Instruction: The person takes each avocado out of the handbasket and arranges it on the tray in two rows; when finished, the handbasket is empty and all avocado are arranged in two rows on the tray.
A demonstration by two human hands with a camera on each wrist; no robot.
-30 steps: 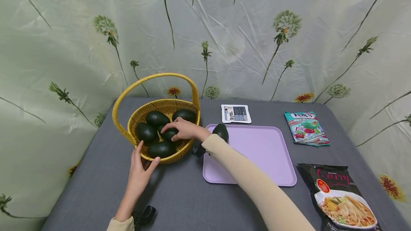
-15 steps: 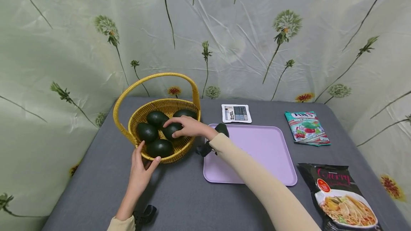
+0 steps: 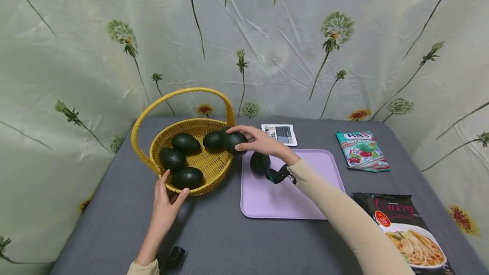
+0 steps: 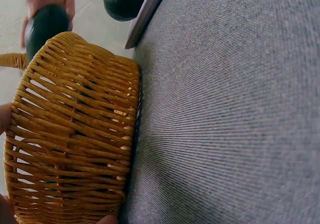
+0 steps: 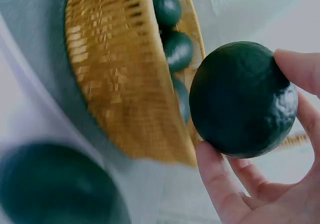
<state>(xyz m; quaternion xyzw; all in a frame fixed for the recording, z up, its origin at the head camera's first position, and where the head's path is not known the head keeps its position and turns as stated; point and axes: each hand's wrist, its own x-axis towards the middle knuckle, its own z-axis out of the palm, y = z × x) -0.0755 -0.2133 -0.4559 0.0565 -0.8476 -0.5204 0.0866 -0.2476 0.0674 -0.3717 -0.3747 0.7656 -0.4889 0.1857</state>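
My right hand (image 3: 255, 140) grips a dark green avocado (image 3: 234, 142) (image 5: 243, 99) just above the right rim of the yellow wicker basket (image 3: 212, 165) (image 4: 75, 129). Several more avocados (image 3: 186, 143) lie inside the basket. Another avocado (image 3: 260, 162) (image 4: 125, 0) sits on the lilac tray (image 3: 305, 194) beside it. My left hand (image 3: 166, 196) holds the basket's near rim, thumb and fingers curled against the weave.
A grey table (image 3: 214, 237) carries a small white card (image 3: 279, 134), a Fox's mint bag (image 3: 362, 151) and a black curry noodle packet (image 3: 405, 232). A floral curtain hangs behind.
My right hand has lifted one avocado out of the basket's middle and carried it right, over the rim towards the tray. The left hand has stayed on the basket.
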